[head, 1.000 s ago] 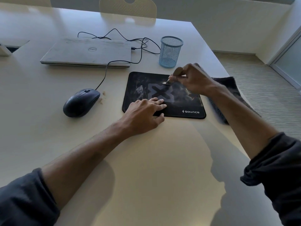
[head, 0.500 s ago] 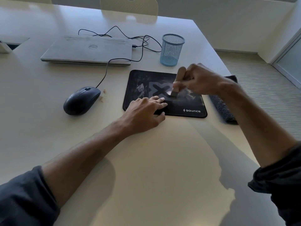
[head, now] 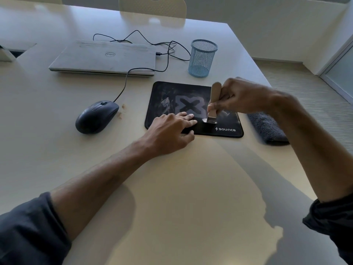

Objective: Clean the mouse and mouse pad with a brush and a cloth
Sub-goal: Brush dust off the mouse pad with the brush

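Observation:
A black mouse pad [head: 172, 96] with a grey X print and dusty smears lies on the table. My left hand [head: 172, 131] presses flat on its near edge, fingers straight. My right hand [head: 240, 96] grips a small wooden-handled brush [head: 214, 100], held nearly upright, its bristles touching the pad's near right part just above the white logo. A black wired mouse [head: 96, 116] sits left of the pad, with a few crumbs beside it. A dark grey folded cloth [head: 267, 127] lies right of the pad, partly hidden by my right forearm.
A shut silver laptop [head: 105, 58] lies at the back left, with the mouse cable [head: 124, 87] looping beside it. A blue mesh pen cup [head: 202, 58] stands behind the pad. The table's right edge [head: 254, 60] runs just past the cloth. A chair back [head: 152, 6] shows beyond the table.
My right hand has drawn the brush from the pad's far middle toward the near right edge and tipped it more upright. My left hand has stayed pressed on the pad.

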The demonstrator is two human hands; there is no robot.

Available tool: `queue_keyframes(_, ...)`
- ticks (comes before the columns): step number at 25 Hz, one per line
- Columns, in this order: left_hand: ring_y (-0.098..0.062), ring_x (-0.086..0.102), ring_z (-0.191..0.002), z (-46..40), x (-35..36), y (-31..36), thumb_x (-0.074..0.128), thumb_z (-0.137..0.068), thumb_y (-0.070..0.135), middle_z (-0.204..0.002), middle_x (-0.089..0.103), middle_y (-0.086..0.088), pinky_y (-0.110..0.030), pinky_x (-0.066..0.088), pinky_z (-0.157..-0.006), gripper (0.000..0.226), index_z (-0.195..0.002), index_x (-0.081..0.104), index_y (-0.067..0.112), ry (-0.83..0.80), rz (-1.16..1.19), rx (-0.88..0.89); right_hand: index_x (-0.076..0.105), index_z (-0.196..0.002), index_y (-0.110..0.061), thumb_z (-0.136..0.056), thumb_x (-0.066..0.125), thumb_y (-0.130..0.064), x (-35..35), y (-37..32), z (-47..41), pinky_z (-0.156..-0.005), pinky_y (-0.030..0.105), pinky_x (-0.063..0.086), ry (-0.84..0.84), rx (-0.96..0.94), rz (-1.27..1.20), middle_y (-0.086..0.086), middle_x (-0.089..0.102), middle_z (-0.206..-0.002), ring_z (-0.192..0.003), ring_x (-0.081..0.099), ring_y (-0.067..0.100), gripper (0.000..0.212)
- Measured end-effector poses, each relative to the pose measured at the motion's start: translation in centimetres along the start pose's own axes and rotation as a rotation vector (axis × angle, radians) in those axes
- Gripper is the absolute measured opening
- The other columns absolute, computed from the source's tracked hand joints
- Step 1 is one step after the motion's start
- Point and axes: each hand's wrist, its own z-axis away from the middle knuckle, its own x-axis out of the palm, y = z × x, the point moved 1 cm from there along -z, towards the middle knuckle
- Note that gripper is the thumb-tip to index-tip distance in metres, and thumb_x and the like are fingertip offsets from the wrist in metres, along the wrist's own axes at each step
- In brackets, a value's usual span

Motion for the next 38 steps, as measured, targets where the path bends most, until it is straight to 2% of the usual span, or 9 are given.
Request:
queue_keyframes(6, -0.012, 0.041, -0.136, 0.1, -0.1, 0.0, 0.052, -0.093, 0.036, -0.146, 0.046, 0.008, -0.041, 0.054, -0.089, 0.043, -0.135, 0.056, 0.027, -0.003, -0.001, 0.005, 0.076, -0.086, -0.009, -0.094, 0.068, -0.025, 1.6, -0.6, -0.3, -0.074, 0.029, 0.056, 0.245, 0.023, -0.006, 0.006, 0.077, -0.084, -0.074, 0.07, 0.017, 0.019)
queue_keyframes(10, -0.014, 0.044, -0.135, 0.0, -0.2, 0.1, 0.052, -0.093, 0.036, -0.145, 0.047, 0.006, -0.04, 0.056, -0.086, 0.045, -0.136, 0.055, 0.027, -0.006, -0.009, 0.005, 0.078, -0.079, -0.017, -0.09, 0.073, -0.025, 1.2, -1.1, 0.4, -0.047, 0.013, 0.046, 0.204, -0.007, -0.113, -0.013, 0.071, -0.062, -0.049, 0.059, -0.001, 0.015)
queue_keyframes(15, -0.01, 0.041, -0.136, 0.1, -0.2, 0.1, 0.052, -0.093, 0.036, -0.146, 0.046, 0.009, -0.04, 0.055, -0.087, 0.043, -0.135, 0.057, 0.028, 0.0, 0.004, -0.008, 0.075, -0.078, -0.005, -0.089, 0.071, -0.024, 2.3, 0.1, 1.3, -0.048, 0.029, 0.05, 0.382, 0.177, -0.008, 0.011, 0.072, -0.07, -0.054, 0.062, 0.019, 0.022)
queue_keyframes(20, -0.008, 0.039, -0.137, 0.0, -0.1, 0.1, 0.052, -0.093, 0.036, -0.146, 0.046, 0.01, -0.04, 0.054, -0.089, 0.042, -0.134, 0.058, 0.027, -0.002, 0.011, -0.012, 0.073, -0.068, -0.008, -0.083, 0.07, -0.026, 2.0, -0.1, 2.3, -0.042, 0.012, 0.045, 0.637, 0.229, -0.067, 0.001, 0.07, -0.061, -0.046, 0.062, 0.011, 0.024)
queue_keyframes(23, -0.009, 0.04, -0.137, 0.1, -0.2, 0.0, 0.052, -0.093, 0.036, -0.145, 0.046, 0.009, -0.04, 0.055, -0.086, 0.042, -0.133, 0.058, 0.026, 0.005, 0.016, -0.006, 0.075, -0.073, -0.008, -0.085, 0.073, -0.025, 4.0, -0.5, 2.6, -0.051, 0.023, 0.056, 0.634, 0.224, -0.163, 0.002, 0.073, -0.066, -0.055, 0.069, 0.012, 0.022)
queue_keyframes(26, -0.008, 0.038, -0.138, 0.1, -0.1, 0.1, 0.052, -0.093, 0.036, -0.146, 0.046, 0.01, -0.041, 0.054, -0.09, 0.043, -0.134, 0.058, 0.028, -0.002, 0.018, -0.015, 0.072, -0.069, -0.01, -0.083, 0.077, -0.023, 3.4, 1.8, 4.2, -0.044, 0.012, 0.044, 0.641, 0.334, -0.079, -0.003, 0.066, -0.06, -0.052, 0.062, 0.008, 0.02)
queue_keyframes(29, -0.008, 0.037, -0.138, 0.1, -0.1, 0.1, 0.052, -0.093, 0.035, -0.147, 0.045, 0.01, -0.042, 0.052, -0.093, 0.043, -0.135, 0.057, 0.028, -0.009, 0.014, -0.016, 0.066, -0.059, -0.014, -0.078, 0.075, -0.024, 2.2, 2.5, 5.3, -0.042, 0.019, 0.042, 0.698, 0.387, 0.039, -0.002, 0.063, -0.056, -0.056, 0.067, 0.018, 0.023)
queue_keyframes(34, -0.007, 0.037, -0.138, 0.1, -0.1, 0.0, 0.051, -0.093, 0.036, -0.147, 0.044, 0.01, -0.041, 0.053, -0.09, 0.043, -0.135, 0.056, 0.028, -0.004, 0.005, -0.008, 0.069, -0.065, -0.024, -0.083, 0.078, -0.026, 4.6, -0.1, 4.8, -0.044, 0.009, 0.045, 0.635, 0.229, -0.156, -0.012, 0.067, -0.062, -0.048, 0.06, -0.008, 0.02)
queue_keyframes(38, -0.008, 0.036, -0.139, 0.0, 0.0, -0.1, 0.051, -0.094, 0.036, -0.147, 0.044, 0.009, -0.041, 0.053, -0.092, 0.043, -0.136, 0.056, 0.027, -0.015, 0.011, -0.011, 0.064, -0.059, -0.011, -0.082, 0.074, -0.024, 2.5, 2.8, 7.0, -0.053, 0.028, 0.051, 0.661, 0.369, 0.133, 0.006, 0.066, -0.059, -0.056, 0.067, 0.019, 0.029)
